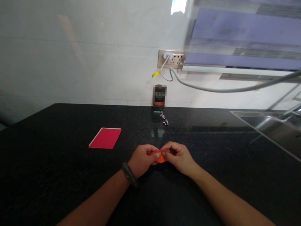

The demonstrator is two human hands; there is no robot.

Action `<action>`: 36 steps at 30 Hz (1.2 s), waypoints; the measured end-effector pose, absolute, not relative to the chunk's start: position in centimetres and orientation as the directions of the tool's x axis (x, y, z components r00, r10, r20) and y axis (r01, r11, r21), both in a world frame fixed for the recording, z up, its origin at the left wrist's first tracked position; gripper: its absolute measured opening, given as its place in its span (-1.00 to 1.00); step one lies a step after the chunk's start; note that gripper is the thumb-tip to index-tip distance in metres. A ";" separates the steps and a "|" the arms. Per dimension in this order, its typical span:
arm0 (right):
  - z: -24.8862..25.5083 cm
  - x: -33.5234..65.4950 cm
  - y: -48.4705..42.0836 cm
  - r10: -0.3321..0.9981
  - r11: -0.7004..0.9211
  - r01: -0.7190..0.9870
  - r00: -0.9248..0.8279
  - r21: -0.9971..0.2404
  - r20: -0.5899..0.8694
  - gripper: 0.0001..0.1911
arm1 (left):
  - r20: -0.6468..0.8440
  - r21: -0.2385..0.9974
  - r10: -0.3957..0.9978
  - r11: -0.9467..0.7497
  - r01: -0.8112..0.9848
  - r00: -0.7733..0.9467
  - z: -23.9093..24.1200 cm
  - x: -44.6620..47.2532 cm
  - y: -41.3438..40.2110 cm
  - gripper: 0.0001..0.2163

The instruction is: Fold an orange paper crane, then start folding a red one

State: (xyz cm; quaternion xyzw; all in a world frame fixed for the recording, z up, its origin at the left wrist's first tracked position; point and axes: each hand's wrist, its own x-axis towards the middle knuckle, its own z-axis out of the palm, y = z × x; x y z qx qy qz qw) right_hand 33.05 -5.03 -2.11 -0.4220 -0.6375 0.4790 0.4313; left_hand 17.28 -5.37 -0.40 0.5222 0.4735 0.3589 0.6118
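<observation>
A small folded piece of orange paper (161, 159) is pinched between both hands, just above the black countertop. My left hand (144, 159) grips its left side, with the thumb lying across the front. On the other side, my right hand (180, 157) pinches the upper right edge between thumb and fingertips. Parts of the paper are hidden behind the fingers, so its full folded shape does not show. A stack of square paper (105, 138) with a red sheet on top lies flat to the left, apart from both hands.
Against the tiled wall stands a phone-like object (159, 96), blurred out, with a beaded strap (164, 120) before it. A charger (167, 56) sits in the wall socket, its white cable hanging. A metal sink (277, 125) is set into the black countertop (58, 175) at right.
</observation>
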 end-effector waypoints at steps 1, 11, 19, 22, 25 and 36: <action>-2.0 33.1 -5.0 0.945 0.225 0.154 -0.274 -0.962 0.177 -0.96 | -0.204 0.979 0.934 0.197 0.055 0.293 -0.5 17.3 -5.4 -0.88; -0.9 33.8 -5.1 0.731 0.659 0.304 -0.473 -0.688 0.492 -0.79 | -0.325 0.928 0.887 0.366 -0.072 0.327 -0.5 17.3 -5.4 -0.87; -1.1 34.1 -4.8 0.661 0.736 0.341 -0.548 -0.585 0.512 -0.78 | -0.385 0.847 0.810 0.501 -0.178 0.442 -0.9 16.9 -5.3 -0.85; -1.2 34.2 -4.8 0.648 0.749 0.335 -0.549 -0.571 0.528 -0.78 | -0.381 0.817 0.790 0.531 -0.225 0.480 -0.7 16.9 -5.2 -0.82; -1.1 34.2 -4.9 0.659 0.737 0.335 -0.547 -0.587 0.516 -0.78 | -0.379 0.832 0.803 0.513 -0.211 0.460 -0.7 17.0 -5.3 -0.75; -0.7 33.8 -5.0 0.789 0.590 0.348 -0.440 -0.729 0.429 -0.84 | -0.385 0.851 0.828 0.489 -0.190 0.408 -1.1 17.4 -5.5 -0.71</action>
